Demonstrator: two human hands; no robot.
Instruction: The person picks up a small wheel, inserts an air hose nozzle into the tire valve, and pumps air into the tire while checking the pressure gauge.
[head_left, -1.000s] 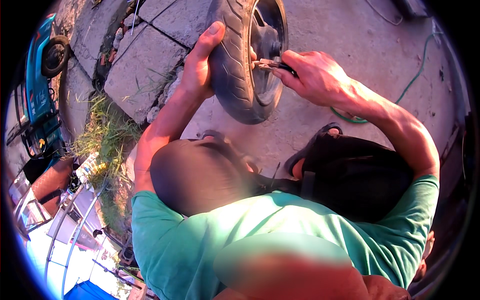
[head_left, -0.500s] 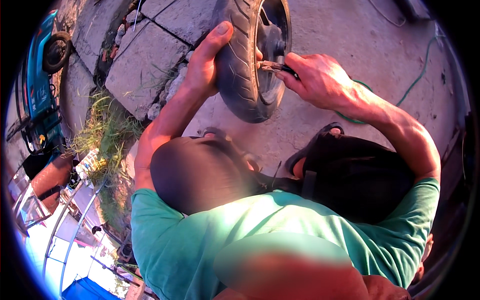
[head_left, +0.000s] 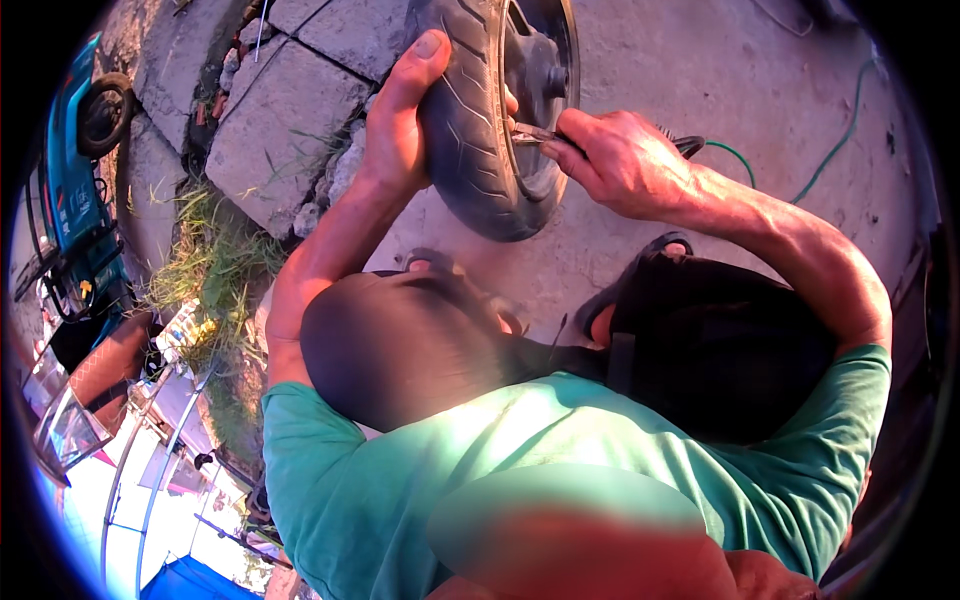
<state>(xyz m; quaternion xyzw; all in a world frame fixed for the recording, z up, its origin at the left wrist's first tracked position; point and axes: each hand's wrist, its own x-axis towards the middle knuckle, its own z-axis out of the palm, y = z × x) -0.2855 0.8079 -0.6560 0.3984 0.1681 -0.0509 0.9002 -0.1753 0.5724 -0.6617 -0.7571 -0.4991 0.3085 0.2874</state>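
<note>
A worn black tyre [head_left: 468, 130] on a dark wheel rim [head_left: 535, 60] stands upright on the concrete before me. My left hand [head_left: 403, 120] is closed around the tyre, thumb along the tread; a fingertip shows at the inner edge of the rim. In my right hand [head_left: 625, 165] is a pair of pliers [head_left: 533, 131], gripped by the handles. Their rusty jaws reach the rim's edge near that fingertip. What the jaws touch there is too small to make out. One dark handle end sticks out behind my right hand.
A green hose [head_left: 845, 140] runs over the concrete floor [head_left: 690, 60] at the right. Cracked slabs [head_left: 290, 110] and a grass tuft [head_left: 215, 255] lie to the left. Beyond them is a teal vehicle [head_left: 75, 190] with a small wheel. My bent knees [head_left: 390, 350] frame the space below the tyre.
The wheel and my left hand have shifted slightly left and up. My right hand has moved a little left, turning the pliers so a handle end now shows behind it.
</note>
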